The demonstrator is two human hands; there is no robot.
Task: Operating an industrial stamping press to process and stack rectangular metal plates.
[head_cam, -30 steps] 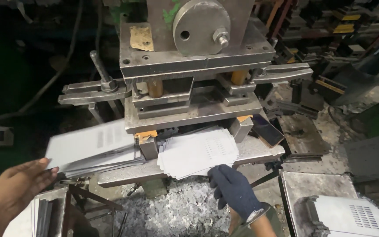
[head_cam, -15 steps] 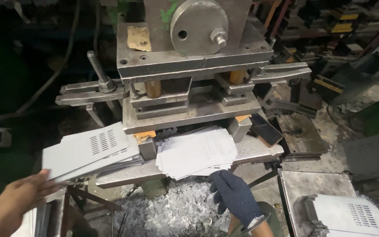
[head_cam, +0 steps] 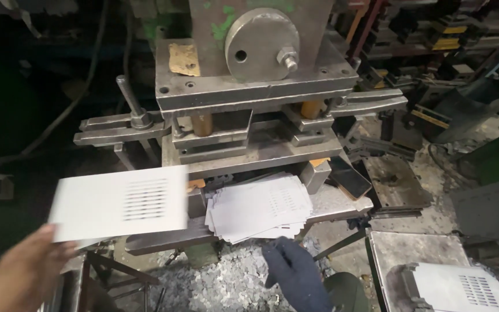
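My bare left hand (head_cam: 27, 271) grips the lower left corner of a white metal sheet (head_cam: 116, 202) with a block of punched slots. It holds the sheet flat, just left of the press bed. A loose stack of similar white slotted sheets (head_cam: 258, 208) lies on the bed under the die of a heavy steel press (head_cam: 249, 86). My right hand (head_cam: 295, 271), in a dark blue glove, hangs just below the stack's front edge. It holds nothing and does not touch the stack. Both hands are motion-blurred.
At lower right, a white vented panel (head_cam: 457, 283) rests on a grey metal table (head_cam: 417, 248). Metal chips (head_cam: 226, 283) cover the floor under the press. A clamp bolt (head_cam: 128, 98) and bar jut out left of the die. Dark tooling fills the racks behind.
My left hand has drawn the slotted sheet out to the left and lifted it clear of the bed. My gloved right hand has dropped back from the stack.
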